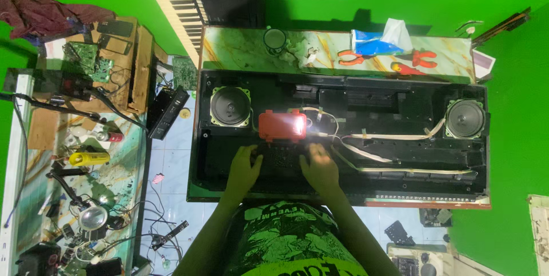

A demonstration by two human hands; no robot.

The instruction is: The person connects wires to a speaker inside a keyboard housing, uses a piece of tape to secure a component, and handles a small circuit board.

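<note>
Both hands, left hand [243, 164] and right hand [318, 164], lie spread on the opened keyboard casing [229, 190]; it looks rigid, bulky, with fragile ribbon cables [374, 156] just right of them.

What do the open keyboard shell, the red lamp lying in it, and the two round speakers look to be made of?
Keyboard shell: likely moulded plastic, matt black, with ribbed inner walls. Red lamp: seemingly glossy red plastic, its lit end glaring white. Left speaker and right speaker: dark cones, probably paper or plastic, in what look like metal frames. Both hands, left and right, rest open on the shell.
</note>
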